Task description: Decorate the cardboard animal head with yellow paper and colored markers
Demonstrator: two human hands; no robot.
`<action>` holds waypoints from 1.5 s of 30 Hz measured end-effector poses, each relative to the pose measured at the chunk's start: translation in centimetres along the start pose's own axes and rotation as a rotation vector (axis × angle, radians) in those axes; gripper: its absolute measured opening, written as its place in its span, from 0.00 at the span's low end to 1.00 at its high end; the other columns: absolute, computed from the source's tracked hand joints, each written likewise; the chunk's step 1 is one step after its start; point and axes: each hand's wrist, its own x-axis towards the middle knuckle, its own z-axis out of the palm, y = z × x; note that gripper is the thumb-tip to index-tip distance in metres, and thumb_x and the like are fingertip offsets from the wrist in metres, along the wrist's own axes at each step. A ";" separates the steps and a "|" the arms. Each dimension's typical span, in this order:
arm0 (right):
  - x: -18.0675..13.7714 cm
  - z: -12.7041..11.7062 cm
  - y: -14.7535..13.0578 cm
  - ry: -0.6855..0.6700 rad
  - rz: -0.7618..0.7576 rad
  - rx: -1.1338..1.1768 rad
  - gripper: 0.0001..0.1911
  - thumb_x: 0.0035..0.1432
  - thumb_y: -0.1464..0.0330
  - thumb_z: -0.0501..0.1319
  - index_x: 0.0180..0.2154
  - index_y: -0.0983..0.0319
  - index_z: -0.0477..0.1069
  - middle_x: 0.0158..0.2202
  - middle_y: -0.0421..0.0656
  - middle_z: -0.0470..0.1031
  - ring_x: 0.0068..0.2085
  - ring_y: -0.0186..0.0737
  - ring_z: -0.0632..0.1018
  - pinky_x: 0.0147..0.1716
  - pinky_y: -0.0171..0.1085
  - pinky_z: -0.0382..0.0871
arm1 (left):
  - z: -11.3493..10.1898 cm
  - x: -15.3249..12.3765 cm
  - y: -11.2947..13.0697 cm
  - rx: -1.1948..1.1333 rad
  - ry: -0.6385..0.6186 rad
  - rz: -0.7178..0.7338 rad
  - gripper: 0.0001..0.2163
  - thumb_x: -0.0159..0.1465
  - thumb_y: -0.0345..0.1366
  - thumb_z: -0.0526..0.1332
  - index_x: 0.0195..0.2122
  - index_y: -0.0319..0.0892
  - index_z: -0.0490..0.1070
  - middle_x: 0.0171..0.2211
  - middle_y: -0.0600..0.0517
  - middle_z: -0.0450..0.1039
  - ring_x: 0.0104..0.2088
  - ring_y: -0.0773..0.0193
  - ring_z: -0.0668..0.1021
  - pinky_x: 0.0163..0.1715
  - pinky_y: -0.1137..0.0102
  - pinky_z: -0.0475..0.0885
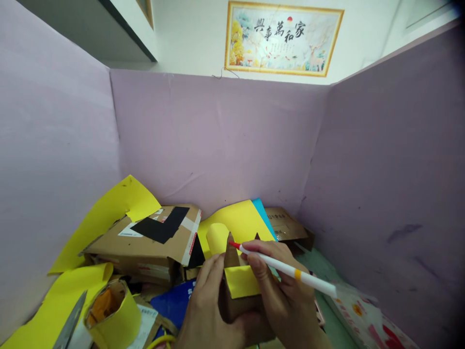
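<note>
Purple boards (pixel 218 140) walled in a heap of flattened box (pixel 145 245) and yellow paper (pixel 241 220). Low in front, the left hand (pixel 207 310) gripped a small cardboard piece (pixel 236 291) faced with yellow. The right hand (pixel 283 291) clasped a white pen (pixel 286 270), its red tip at the piece's pointed top, apparently marking it.

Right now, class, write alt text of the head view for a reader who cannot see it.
The left hand holds a small cardboard piece faced with yellow paper while the right hand holds a white pen, its red tip at the piece's top. Behind lie a cardboard box and yellow sheets, enclosed by purple walls.
</note>
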 end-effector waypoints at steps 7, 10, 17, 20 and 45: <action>0.0 -0.1 0.0 -0.023 -0.014 0.012 0.06 0.59 0.69 0.57 0.38 0.57 0.72 0.33 0.41 0.75 0.35 0.39 0.77 0.34 0.37 0.72 | -0.1 0.0 0.1 -0.049 -0.005 0.028 0.26 0.47 0.32 0.62 0.50 0.46 0.67 0.48 0.48 0.68 0.52 0.50 0.70 0.53 0.57 0.65; 0.0 0.0 0.1 -0.010 -0.014 0.031 0.07 0.60 0.70 0.57 0.39 0.57 0.72 0.33 0.41 0.76 0.36 0.38 0.77 0.35 0.37 0.72 | -0.1 0.1 0.0 -0.047 -0.012 0.030 0.26 0.47 0.32 0.63 0.50 0.47 0.67 0.49 0.48 0.68 0.53 0.50 0.69 0.53 0.57 0.64; 0.2 0.3 0.1 0.038 -0.060 -0.029 0.10 0.60 0.72 0.57 0.43 0.55 0.71 0.37 0.41 0.78 0.39 0.38 0.77 0.37 0.38 0.72 | -0.1 0.0 0.0 -0.025 -0.010 0.006 0.29 0.46 0.31 0.63 0.52 0.45 0.65 0.52 0.45 0.67 0.53 0.47 0.69 0.53 0.55 0.65; 0.3 0.2 -0.1 0.045 -0.058 -0.010 0.09 0.59 0.72 0.57 0.41 0.57 0.71 0.35 0.41 0.78 0.37 0.38 0.77 0.36 0.38 0.71 | -0.1 0.0 -0.1 -0.006 -0.012 0.029 0.29 0.47 0.31 0.63 0.53 0.46 0.65 0.51 0.46 0.68 0.53 0.49 0.70 0.52 0.57 0.67; 0.3 -0.4 -0.3 -0.108 -0.076 0.023 0.05 0.58 0.73 0.57 0.35 0.59 0.71 0.29 0.41 0.75 0.33 0.39 0.74 0.34 0.40 0.66 | -0.1 0.1 -0.1 -0.011 -0.019 0.026 0.24 0.48 0.32 0.65 0.49 0.45 0.66 0.50 0.47 0.69 0.51 0.49 0.71 0.51 0.57 0.67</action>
